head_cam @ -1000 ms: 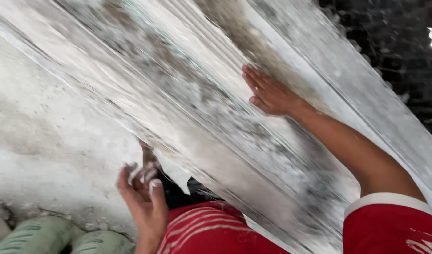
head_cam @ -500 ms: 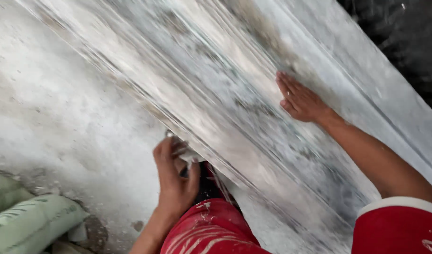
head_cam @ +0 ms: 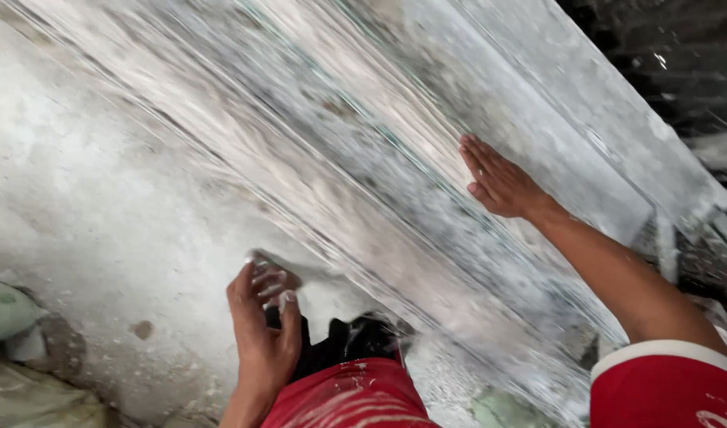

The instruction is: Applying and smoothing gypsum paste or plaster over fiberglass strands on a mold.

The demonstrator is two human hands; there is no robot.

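A big pale sheet of dusty, grey-streaked material, probably stone or cement board though the blur hides its make, slants across most of the view from the upper left down to the lower right, its lower edge running diagonally over a rough, whitish concrete floor. At the left edge lie green sacks on dirty ground, and the top right corner is dark rubble. Set against half a second ago, the view has drawn slightly nearer and shifted: the sacks have slid farther toward the left border, the right hand sits at much the same spot on the sheet, and the left hand has dropped a little, with its fingers now curled more loosely at the sheet's bottom edge. The right hand lies flat and open, palm down, fingers together and pointing up-left, pressed on the sheet's face, the bare forearm running back to a red sleeve with a white hem. The left hand is raised near the sheet's lower edge, fingers dusted white and bent, fingertips touching or just beside that edge; whether it truly grips it cannot be told. Red shorts show below. The two hands are well apart.
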